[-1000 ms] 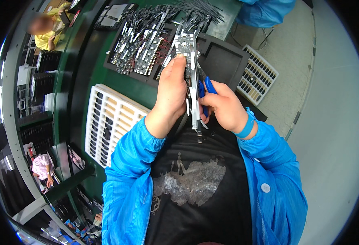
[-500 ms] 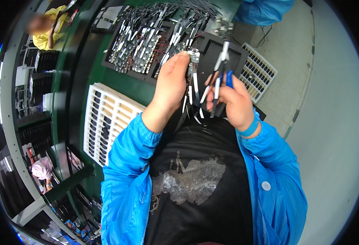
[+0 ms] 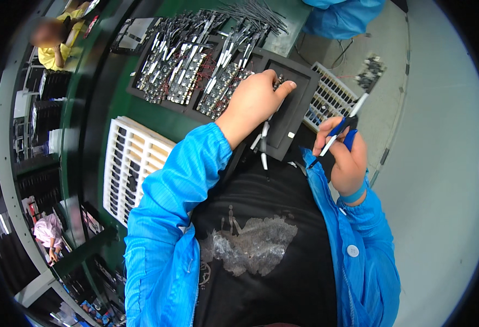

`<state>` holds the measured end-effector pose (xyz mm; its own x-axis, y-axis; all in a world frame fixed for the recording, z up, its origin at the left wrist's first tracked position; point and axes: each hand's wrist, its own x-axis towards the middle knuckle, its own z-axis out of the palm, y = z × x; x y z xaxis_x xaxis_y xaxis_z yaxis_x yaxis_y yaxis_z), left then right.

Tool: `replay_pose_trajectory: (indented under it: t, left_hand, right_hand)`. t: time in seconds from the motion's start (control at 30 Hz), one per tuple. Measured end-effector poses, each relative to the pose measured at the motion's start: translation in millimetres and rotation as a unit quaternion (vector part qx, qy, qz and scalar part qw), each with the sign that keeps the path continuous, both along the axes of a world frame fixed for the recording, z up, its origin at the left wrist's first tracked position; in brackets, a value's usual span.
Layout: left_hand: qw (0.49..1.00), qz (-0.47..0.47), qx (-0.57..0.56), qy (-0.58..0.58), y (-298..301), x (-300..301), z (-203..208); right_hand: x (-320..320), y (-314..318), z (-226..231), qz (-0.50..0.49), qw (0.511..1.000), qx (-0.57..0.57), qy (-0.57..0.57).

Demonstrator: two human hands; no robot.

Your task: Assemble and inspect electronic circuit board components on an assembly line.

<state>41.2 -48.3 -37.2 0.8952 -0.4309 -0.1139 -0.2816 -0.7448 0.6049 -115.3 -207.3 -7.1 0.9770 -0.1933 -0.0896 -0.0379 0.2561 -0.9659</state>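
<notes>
My left hand [image 3: 257, 98] is closed above the right compartment of a black tray [image 3: 304, 90]. Part of a small circuit board [image 3: 278, 82] shows between its thumb and fingers, and black-and-white leads [image 3: 264, 143] hang out below the hand. Off to the right, my right hand [image 3: 347, 158] grips a tool with blue handles [image 3: 350, 138], whose working end I cannot make out. The same hand holds a black-and-white lead bundle [image 3: 358, 106] with small circuit boards [image 3: 371, 73] at its far end, slightly blurred. Rows of similar boards [image 3: 185, 82] fill the tray's left compartments.
A stack of white slotted trays [image 3: 141, 158] stands on the green bench left of me. Another white slotted tray [image 3: 329, 95] lies beyond the black tray's right side. Loose black leads [image 3: 256, 16] lie at the back. A blue-sleeved person [image 3: 344, 16] is at the far right.
My left hand has moved right, over the tray's right compartment, carrying the board. My right hand has swung right and a little nearer with the tool and boards, away from the left.
</notes>
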Motion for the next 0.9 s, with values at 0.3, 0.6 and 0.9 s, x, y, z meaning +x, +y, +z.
replay_pose_trajectory:
  t: [0.3,0.6,0.9]
  left_hand:
    - [0.945,-0.012,-0.326,-0.005,42.7,-22.6,36.7]
    - [0.839,0.119,-0.515,0.126,18.6,-33.5,39.3]
    - [0.848,0.141,-0.507,0.055,13.9,-35.5,33.0]
  right_hand:
    - [9.5,0.0,-7.6,0.093,0.953,-0.286,0.037]
    - [12.1,14.3,0.6,0.117,0.899,-0.421,-0.039]
    - [20.4,17.4,8.5,0.088,0.907,-0.41,-0.03]
